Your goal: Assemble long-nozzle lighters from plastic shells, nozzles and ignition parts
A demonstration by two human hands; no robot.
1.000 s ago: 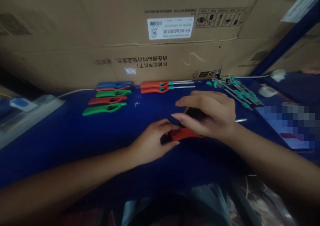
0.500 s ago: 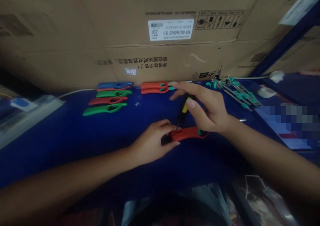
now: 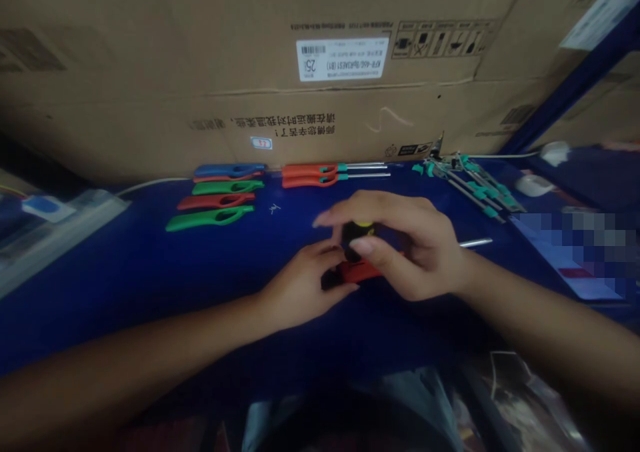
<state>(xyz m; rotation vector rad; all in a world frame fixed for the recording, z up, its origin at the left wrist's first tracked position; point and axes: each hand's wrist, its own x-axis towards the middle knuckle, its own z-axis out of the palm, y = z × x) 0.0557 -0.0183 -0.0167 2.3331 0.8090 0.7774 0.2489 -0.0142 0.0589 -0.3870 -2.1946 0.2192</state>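
Observation:
My left hand (image 3: 300, 285) is closed around the dark end of a red stick lighter (image 3: 356, 272), which lies crosswise low over the blue table. The lighter's middle is behind my right hand (image 3: 425, 245), and a metal tube (image 3: 477, 243) shows past that hand. Thumb and fingers of my right hand are curled round a black and yellow screwdriver (image 3: 354, 242), held above the lighter near my left fingertips. The screwdriver's tip is hidden. Behind the hands lie two red lighters (image 3: 303, 175) with metal tubes.
Several coloured lighter shells (image 3: 215, 217) lie in a stack at the back left, beside small metal bits (image 3: 275, 209). A pile of tubes with teal parts (image 3: 480, 185) sits at the back right. A large cardboard box (image 3: 225, 52) stands along the table's far edge.
My right hand has come down and slightly nearer with the screwdriver, which now stands more upright and covers more of the lighter. My left hand has hardly moved.

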